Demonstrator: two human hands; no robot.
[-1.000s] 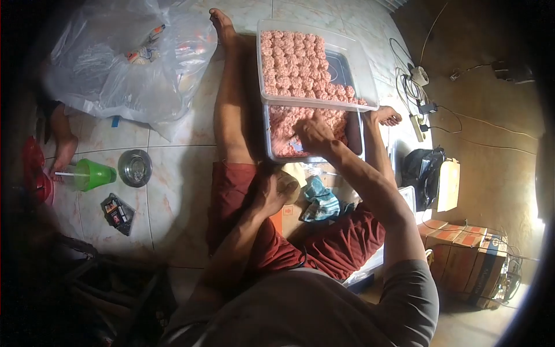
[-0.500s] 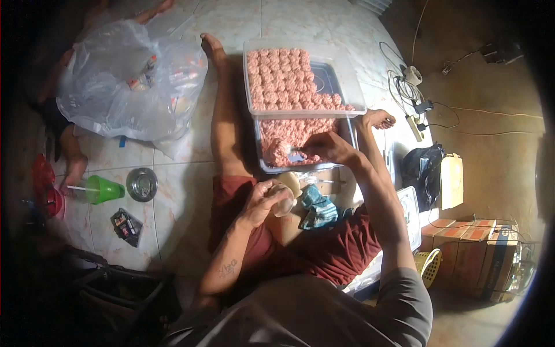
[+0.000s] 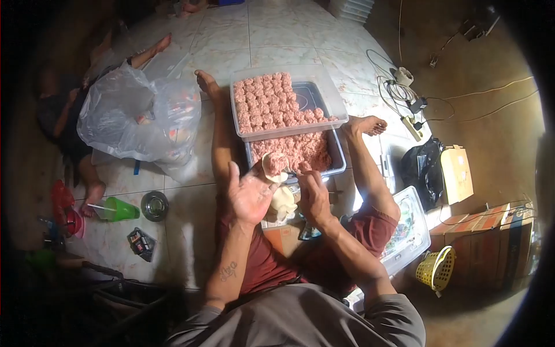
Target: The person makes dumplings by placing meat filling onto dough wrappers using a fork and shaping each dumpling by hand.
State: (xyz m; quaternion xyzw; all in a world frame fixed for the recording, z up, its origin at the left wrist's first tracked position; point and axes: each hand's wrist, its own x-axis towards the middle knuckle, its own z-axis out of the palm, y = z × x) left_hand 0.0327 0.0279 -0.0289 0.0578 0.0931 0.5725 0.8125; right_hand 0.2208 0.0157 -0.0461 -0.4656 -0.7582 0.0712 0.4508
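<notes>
My left hand (image 3: pixel 250 195) is palm up with the thumb spread, holding a round pale dumpling wrapper (image 3: pixel 269 172) on its fingers. A lump of pink minced meat (image 3: pixel 277 162) sits on the wrapper. Close to its right side, my right hand (image 3: pixel 314 198) is closed around a thin utensil, mostly hidden, with a bit of meat by the fingertips. Just beyond both hands is a lower tub (image 3: pixel 342 157) of loose minced meat. Resting over its far part, a clear plastic tub (image 3: pixel 341 110) holds rows of meat balls. More pale wrappers (image 3: pixel 283 203) lie below the hands.
To the left are a big clear plastic bag (image 3: pixel 115 115), a green cup (image 3: pixel 124 209), a metal bowl (image 3: pixel 155 206) and another person's foot (image 3: pixel 94 195). On the right are a lidded box (image 3: pixel 410 231), a yellow basket (image 3: pixel 436 269), cartons (image 3: pixel 480 248), a black bag (image 3: pixel 425 173) and cables (image 3: pixel 393 87).
My left hand has turned palm up and moved forward to the tub's near edge with the wrapper. Meat now sits on the wrapper; my right hand has drawn back from the lower tub.
</notes>
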